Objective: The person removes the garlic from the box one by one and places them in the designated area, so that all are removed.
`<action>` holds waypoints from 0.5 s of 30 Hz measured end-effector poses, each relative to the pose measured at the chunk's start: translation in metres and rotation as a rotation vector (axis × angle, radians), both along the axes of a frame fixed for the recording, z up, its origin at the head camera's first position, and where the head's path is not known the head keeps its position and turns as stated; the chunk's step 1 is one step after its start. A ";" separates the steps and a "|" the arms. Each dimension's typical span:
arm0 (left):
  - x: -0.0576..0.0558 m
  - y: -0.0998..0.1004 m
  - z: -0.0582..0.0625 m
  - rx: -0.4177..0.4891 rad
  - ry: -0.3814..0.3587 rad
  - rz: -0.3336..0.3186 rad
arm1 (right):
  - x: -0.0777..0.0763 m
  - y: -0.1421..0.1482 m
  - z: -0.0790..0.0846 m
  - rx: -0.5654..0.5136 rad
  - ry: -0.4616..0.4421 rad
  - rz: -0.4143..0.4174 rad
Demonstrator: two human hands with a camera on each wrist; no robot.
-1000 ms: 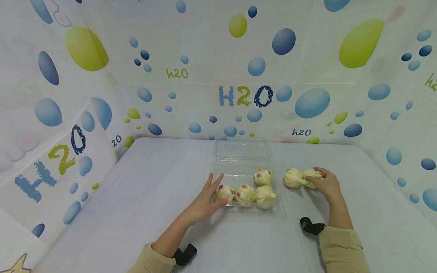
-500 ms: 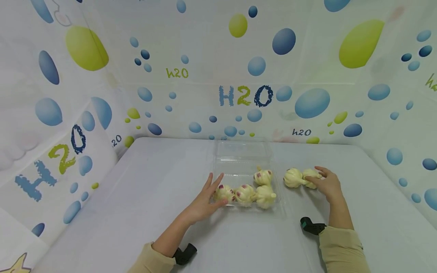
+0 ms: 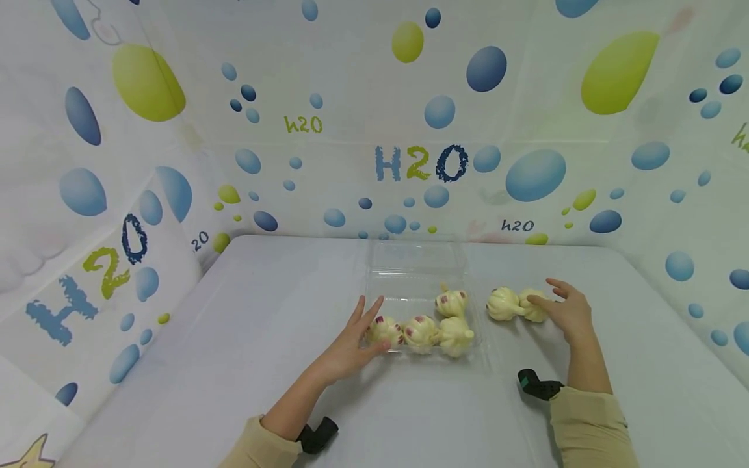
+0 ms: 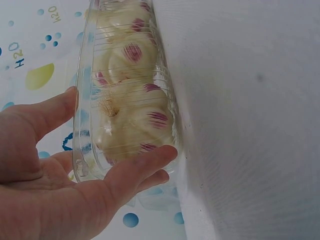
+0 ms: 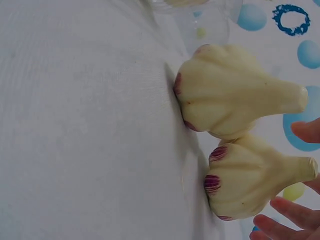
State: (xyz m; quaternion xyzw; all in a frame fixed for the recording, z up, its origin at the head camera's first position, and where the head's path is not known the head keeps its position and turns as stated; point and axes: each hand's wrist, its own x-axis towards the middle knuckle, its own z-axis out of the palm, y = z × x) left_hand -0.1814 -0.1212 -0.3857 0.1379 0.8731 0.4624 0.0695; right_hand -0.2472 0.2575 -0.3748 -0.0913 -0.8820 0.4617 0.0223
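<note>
A clear plastic clamshell box (image 3: pixel 404 305) lies with its lid spread back on the table, and several garlic bulbs (image 3: pixel 420 333) sit in its near row and right side. My left hand (image 3: pixel 345 351) rests at the box's near left corner, fingers spread, thumb at the near side; in the left wrist view the fingers (image 4: pixel 145 167) lie along its wall. Right of the box two more garlic bulbs (image 5: pixel 235 92) lie side by side on the table. Over the farther right bulb (image 5: pixel 250 175) is my right hand (image 3: pixel 576 315), fingers parted and not closed round it; contact is unclear.
The white table (image 3: pixel 281 292) ends at a back wall sheet (image 3: pixel 351 130) printed with blue and green drops. A black wrist device (image 3: pixel 318 434) is on the left arm, and another black wrist device (image 3: pixel 538 385) on the right.
My right hand has drawn slightly right, its fingers lifting and parting away from the right bulb, which stays on the table. The left hand and the box have not moved.
</note>
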 end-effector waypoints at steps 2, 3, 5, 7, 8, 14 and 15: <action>0.000 0.000 0.001 0.001 -0.003 0.002 | 0.001 0.000 0.003 -0.002 0.010 -0.006; 0.001 0.000 0.001 0.002 -0.005 0.004 | 0.001 0.000 0.004 0.000 0.014 -0.009; 0.001 0.000 0.002 0.004 -0.009 0.006 | 0.001 0.001 0.007 -0.003 0.024 -0.020; 0.002 0.000 0.003 0.007 -0.008 0.005 | 0.001 0.001 0.010 -0.011 0.034 -0.036; 0.002 0.000 0.003 0.010 -0.009 0.005 | 0.002 0.001 0.011 -0.010 0.045 -0.044; 0.001 0.000 0.001 0.007 -0.004 -0.001 | 0.007 -0.002 0.021 -0.026 0.110 -0.086; 0.000 0.000 0.000 0.005 -0.001 -0.003 | 0.007 -0.002 0.022 -0.033 0.118 -0.094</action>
